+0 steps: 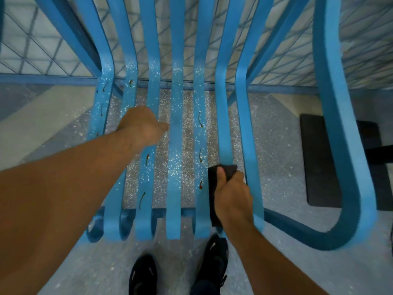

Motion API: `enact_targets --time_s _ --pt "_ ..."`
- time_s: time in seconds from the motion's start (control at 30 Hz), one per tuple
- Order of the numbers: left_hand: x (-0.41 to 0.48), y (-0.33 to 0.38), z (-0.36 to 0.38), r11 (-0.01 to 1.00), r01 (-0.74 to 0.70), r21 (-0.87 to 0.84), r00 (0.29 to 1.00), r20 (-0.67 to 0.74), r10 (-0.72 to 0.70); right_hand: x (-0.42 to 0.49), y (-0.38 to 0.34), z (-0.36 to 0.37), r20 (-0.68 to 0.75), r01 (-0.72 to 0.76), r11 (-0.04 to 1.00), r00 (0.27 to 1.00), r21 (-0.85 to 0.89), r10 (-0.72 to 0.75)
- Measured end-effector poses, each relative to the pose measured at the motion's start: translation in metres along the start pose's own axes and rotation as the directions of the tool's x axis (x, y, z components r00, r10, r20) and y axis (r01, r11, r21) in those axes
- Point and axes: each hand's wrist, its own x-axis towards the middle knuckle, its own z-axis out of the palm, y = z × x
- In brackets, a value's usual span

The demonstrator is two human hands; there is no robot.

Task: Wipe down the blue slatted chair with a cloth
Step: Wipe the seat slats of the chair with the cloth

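1. Two hands on blue chair, seen from above.
2. R hand grips dark cloth, wrapped round seat slat nr front edge.
3. L hand curled over slat, seat's left side.

1. A speckled grey floor is spreading out beneath me.
2. My black left shoe and right shoe are standing on it, near each other, at the bottom of my view.
3. A black mat is lying on the floor to my right.
4. A blue wire-mesh fence is running across the back.
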Motion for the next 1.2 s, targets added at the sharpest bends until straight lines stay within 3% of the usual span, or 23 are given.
enact_targets --time_s 0.17,0.23,0.43,0.53,0.6,0.73,0.83,0.93,1.07,1.13,1.2 --pt "-0.080 -0.011 0.020 0.963 -0.261 -0.070 0.936 -0.262 0.235 -0.043 0.041 0.015 -0.027 0.155 0.984 0.988 0.085 -0.153" --pt "-0.109 -0.017 0.033 0.946 -0.303 -0.119 0.925 -0.276 0.261 -0.051 0.052 0.017 -0.015 0.151 0.983 0.989 0.107 -0.150" --pt "-0.162 -0.036 0.086 0.969 -0.132 -0.209 0.981 -0.167 0.097 -0.038 0.028 0.007 -0.001 -0.063 0.989 0.998 0.137 0.064" --pt "-0.170 -0.041 0.103 0.971 -0.013 -0.237 0.995 -0.099 -0.011 -0.050 0.042 0.018 -0.115 0.088 0.983 0.991 0.161 -0.070" --pt "-0.169 -0.041 0.108 0.968 0.024 -0.250 0.998 -0.051 -0.038 -0.058 0.055 0.022 -0.108 0.175 0.971 0.981 0.161 -0.158" --pt "-0.163 -0.038 0.109 0.975 0.035 -0.219 0.999 -0.031 -0.043 -0.048 0.056 0.020 -0.095 0.185 0.974 0.980 0.131 -0.173" --pt "-0.162 -0.035 0.107 0.981 0.029 -0.192 0.999 -0.011 -0.032 -0.026 0.031 0.006 0.053 0.022 0.997 0.998 0.072 -0.025" --pt "-0.160 -0.032 0.102 0.985 0.047 -0.168 0.999 0.032 -0.042 -0.010 0.012 0.001 0.033 -0.024 0.999 0.999 0.027 0.023" --pt "-0.153 -0.025 0.094 0.991 0.092 -0.099 0.989 0.127 -0.079 -0.038 0.032 0.014 -0.096 0.135 0.987 0.987 0.089 -0.127" --pt "-0.149 -0.022 0.091 0.994 0.091 -0.056 0.980 0.180 -0.080 -0.056 0.050 0.020 -0.048 0.213 0.977 0.976 0.000 -0.212" --pt "-0.145 -0.019 0.089 0.995 0.094 -0.039 0.973 0.215 -0.084 -0.053 0.054 0.018 -0.028 0.197 0.979 0.980 -0.055 -0.199"
